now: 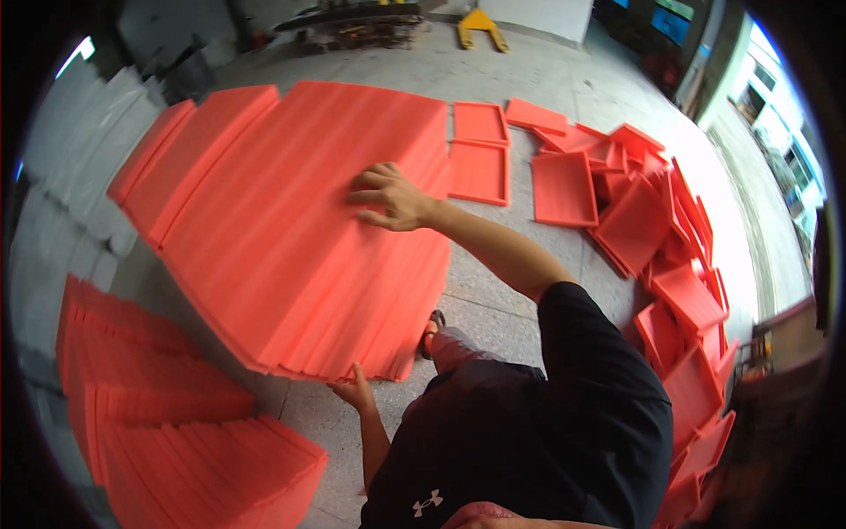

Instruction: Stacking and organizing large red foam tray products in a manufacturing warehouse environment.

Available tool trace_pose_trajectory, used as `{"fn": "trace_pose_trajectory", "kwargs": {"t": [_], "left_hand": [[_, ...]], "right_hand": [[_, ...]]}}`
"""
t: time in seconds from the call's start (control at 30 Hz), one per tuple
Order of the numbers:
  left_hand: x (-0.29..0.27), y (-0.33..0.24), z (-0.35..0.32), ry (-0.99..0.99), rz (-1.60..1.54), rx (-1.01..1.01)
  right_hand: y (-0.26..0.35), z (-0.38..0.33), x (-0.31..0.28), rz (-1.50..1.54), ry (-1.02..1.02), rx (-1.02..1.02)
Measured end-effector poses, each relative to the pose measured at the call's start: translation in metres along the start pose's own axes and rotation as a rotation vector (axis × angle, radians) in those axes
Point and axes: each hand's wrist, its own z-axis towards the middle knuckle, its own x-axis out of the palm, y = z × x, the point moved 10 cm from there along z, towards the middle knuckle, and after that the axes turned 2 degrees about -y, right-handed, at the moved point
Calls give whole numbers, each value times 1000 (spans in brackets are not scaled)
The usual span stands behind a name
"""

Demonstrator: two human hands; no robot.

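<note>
A large block of red foam sheets (291,203), packed side by side on edge, fills the space in front of me. My right hand (389,198) rests on its top toward the right side, fingers bent a little and spread apart, slightly blurred. Down at the block's near edge, my left hand (354,390) touches the ends of the sheets. Two of its digits show stretched apart; the others are hidden.
More red foam stacks (203,467) stand at the lower left. Red shallow foam trays (564,189) lie scattered in a heap along the right. White wrapped stacks (79,141) line the far left. A yellow pallet jack (480,31) stands at the back on the grey floor (493,291).
</note>
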Motion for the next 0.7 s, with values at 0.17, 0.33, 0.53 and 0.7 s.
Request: {"fn": "trace_pose_trajectory", "kwargs": {"t": [0.17, 0.33, 0.53, 0.7], "left_hand": [[11, 36, 20, 9, 32, 118], [2, 27, 5, 38, 218, 26], [-18, 28, -13, 108, 410, -76], [-63, 187, -47, 618, 802, -395]], "right_hand": [[-13, -10, 1, 62, 59, 76], [-7, -7, -45, 12, -23, -30], [-114, -219, -162, 101, -371, 815], [-56, -650, -101, -262, 211, 1682]]}}
